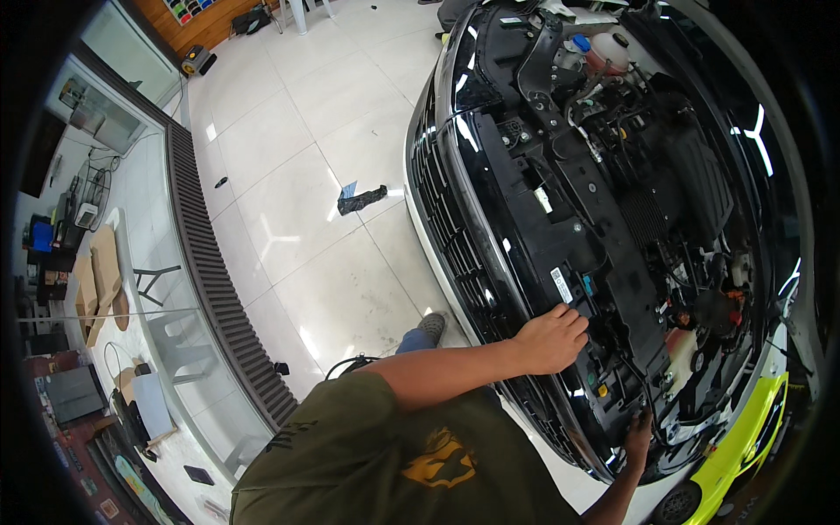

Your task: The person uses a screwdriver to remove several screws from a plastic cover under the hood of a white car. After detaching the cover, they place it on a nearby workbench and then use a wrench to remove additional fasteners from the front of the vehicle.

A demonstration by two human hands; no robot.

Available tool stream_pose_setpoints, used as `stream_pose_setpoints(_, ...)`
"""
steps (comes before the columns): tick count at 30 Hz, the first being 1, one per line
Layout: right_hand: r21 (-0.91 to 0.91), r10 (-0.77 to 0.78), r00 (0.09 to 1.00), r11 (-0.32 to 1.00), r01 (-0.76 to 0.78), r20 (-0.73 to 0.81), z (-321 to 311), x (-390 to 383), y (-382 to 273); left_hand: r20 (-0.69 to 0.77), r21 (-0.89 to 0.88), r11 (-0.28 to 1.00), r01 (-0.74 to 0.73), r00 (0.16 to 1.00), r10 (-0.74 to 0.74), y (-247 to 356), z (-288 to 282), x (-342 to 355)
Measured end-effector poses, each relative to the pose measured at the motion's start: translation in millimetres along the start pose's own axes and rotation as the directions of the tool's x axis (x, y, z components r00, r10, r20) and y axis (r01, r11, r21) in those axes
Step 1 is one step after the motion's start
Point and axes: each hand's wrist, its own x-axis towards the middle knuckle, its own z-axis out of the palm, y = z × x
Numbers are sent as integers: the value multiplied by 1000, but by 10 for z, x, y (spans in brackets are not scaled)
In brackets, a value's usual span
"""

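A black car stands in front of me, its engine bay (630,210) uncovered. My left hand (551,339) rests on the black plastic panel (564,236) behind the grille, below a white label (561,285). Its fingers are curled together, and what lies under them is hidden. Lower down, near the front corner, my right hand (639,439) reaches into the bay beside a thin black hose (646,394). Those fingers are bent and partly hidden; I cannot make out what they grip. A small yellow part (603,390) sits between my hands.
The black grille (446,227) runs along the car's front. A black crumpled item (361,200) lies on the tiled floor (297,175). At left stands a white table (166,385) with cardboard (101,276). A lime-yellow car (744,446) is beyond my right hand.
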Motion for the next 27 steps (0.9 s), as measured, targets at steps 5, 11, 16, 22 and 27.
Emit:
stream_pose_setpoints(5, -188, 153, 988, 971, -148, 14, -32, -44, -324, 111, 34, 999, -12, 994, 8, -26, -56, 30)
stream_pose_setpoints(11, -231, 143, 979, 957, -175, -147, -153, -168, -693, 234, -48, 999, 16, 972, -4, -133, 17, 77)
stream_pose_setpoints(16, 11, 263, 912, 962, -274, -316, -433, -935, -938, 242, -72, 997, 19, 970, -1, 30, -67, 146)
stream_pose_setpoints(22, 428, 656, 651, 750, -505, -382, 255, -2581, 487, 333, 25, 999, 26, 942, -33, 173, -34, 129)
stream_pose_setpoints(27, 157, 882, 418, 391, -907, 216, 2667, -4822, 1857, 315, 110, 993, 49, 946, -82, 320, 61, 134)
